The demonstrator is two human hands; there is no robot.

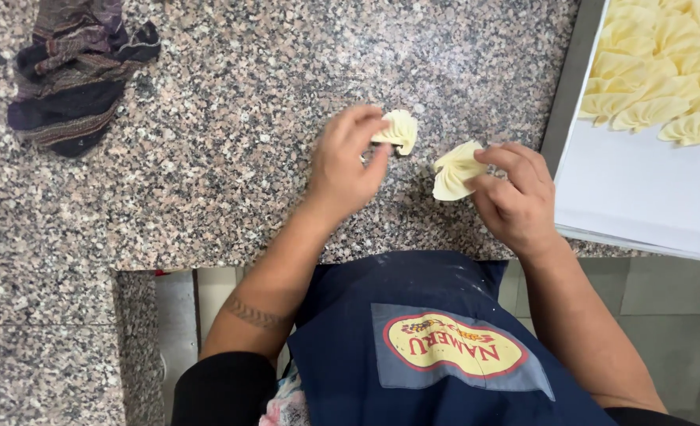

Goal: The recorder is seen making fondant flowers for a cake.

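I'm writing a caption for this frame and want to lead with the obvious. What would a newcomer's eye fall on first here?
First the two hands at the middle of the speckled granite counter: the left hand pinches one pale fan-shaped pleated dough piece, the right hand holds another. Next, the white tray at the right edge, with rows of similar pleated pieces at its far end. A crumpled dark striped cloth lies at the top left.

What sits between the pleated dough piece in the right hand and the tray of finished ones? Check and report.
Nothing visible. The right hand holds its pleated dough piece over bare granite counter, and the tray lies just beside it, its near part bare. The other dough piece, at the left hand, lies on the far side.
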